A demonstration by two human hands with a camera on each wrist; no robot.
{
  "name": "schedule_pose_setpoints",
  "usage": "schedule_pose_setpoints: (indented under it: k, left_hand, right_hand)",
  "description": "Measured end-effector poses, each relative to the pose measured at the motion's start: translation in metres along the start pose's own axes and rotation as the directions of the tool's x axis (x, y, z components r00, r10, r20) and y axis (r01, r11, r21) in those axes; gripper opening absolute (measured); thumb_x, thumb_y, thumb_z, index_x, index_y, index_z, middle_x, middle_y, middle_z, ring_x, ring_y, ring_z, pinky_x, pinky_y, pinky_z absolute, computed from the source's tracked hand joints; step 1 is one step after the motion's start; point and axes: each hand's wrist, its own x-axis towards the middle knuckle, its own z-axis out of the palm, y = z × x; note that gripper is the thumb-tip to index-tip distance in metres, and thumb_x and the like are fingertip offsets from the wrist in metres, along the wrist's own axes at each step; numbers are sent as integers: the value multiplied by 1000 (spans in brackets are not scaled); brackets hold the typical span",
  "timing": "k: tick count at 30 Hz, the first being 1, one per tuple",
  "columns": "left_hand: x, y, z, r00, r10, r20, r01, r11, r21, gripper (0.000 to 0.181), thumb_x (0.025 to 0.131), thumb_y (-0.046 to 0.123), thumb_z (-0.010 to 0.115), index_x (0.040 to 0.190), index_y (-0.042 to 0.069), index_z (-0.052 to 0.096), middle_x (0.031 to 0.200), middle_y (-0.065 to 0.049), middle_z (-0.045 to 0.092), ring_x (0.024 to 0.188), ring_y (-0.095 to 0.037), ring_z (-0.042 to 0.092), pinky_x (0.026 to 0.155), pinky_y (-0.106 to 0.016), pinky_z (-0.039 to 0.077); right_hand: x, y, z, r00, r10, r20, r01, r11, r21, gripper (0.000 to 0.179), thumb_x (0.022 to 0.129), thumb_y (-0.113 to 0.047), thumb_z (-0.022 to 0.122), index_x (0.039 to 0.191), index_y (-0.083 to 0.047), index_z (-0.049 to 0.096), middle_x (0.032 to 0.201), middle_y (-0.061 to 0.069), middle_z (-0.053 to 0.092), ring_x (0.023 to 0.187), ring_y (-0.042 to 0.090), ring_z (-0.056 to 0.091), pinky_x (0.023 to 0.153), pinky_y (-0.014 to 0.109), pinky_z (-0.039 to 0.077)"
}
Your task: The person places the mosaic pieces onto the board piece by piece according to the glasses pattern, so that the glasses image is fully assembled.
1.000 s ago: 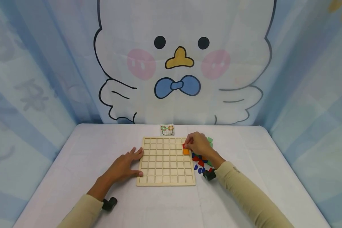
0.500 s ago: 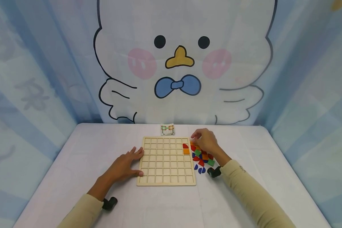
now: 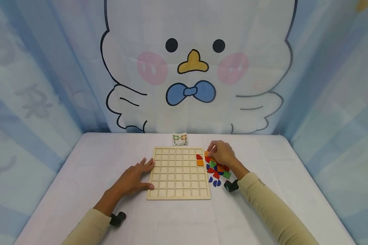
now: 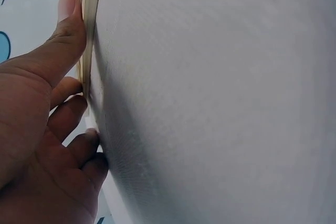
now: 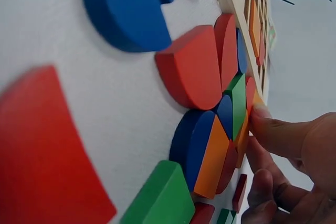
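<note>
Splaying its fingers (image 4: 68, 116), the left hand (image 3: 133, 177) touches the board (image 3: 174, 177) (right hand (image 3: 222, 153) bent over pieces (image 3: 216, 175), grip unclear).

My right hand (image 3: 222, 153) hides some of the coloured pieces (image 3: 220, 168), and I can't tell whether it pinches one. The card (image 3: 180, 139) is too small to read. The left wrist view's top edge cuts off my board (image 4: 91, 3).

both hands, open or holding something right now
Left hand: open, touching the wooden grid board.
Right hand: fingers curled at the colored pieces; cannot tell if gripping one.
</note>
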Motion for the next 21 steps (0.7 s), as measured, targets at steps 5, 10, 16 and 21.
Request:
schedule_pose_setpoints:
  k: [5, 10, 16, 21]
  left_hand:
    - [0, 0, 0, 1000, 4, 1, -4, 1000, 0, 100, 82, 42, 89, 164, 13, 39, 173, -12, 32, 159, -49, 28, 127, -71, 28]
    - [-1, 0, 0, 1000, 14, 0, -14, 1000, -11, 99, 83, 42, 89, 164, 12, 41, 173, -10, 33, 161, -46, 28, 126, -71, 27]
    - [-1, 0, -1, 1000, 5, 0, -5, 1000, -8, 99, 83, 42, 89, 164, 13, 40, 173, -9, 33, 161, -45, 27, 127, -71, 27]
    - [-1, 1, -2, 1000, 8, 2, -8, 1000, -17, 99, 83, 42, 89, 164, 12, 40, 173, -10, 33, 161, -45, 27, 127, -71, 26]
  right_hand:
    - [-1, -1, 0, 999, -12, -31, 12, 1000, 25, 10, 97, -23, 80, 99, -18, 71, 94, 7, 70, 78, 24, 65, 62, 28, 59]
    - [-2, -3, -1, 994, -51, -92, 58, 995, 78, 9, 97, -20, 80, 95, -17, 71, 92, 7, 69, 79, 25, 64, 63, 28, 59]
    - [-2, -13, 3, 993, -81, -86, 89, 991, 97, 11, 95, -22, 82, 92, -19, 73, 90, 4, 70, 84, 25, 64, 67, 30, 59]
    - [-2, -21, 12, 991, -118, -63, 125, 986, 112, 11, 95, -21, 83, 91, -19, 73, 87, 3, 70, 79, 22, 62, 64, 28, 54]
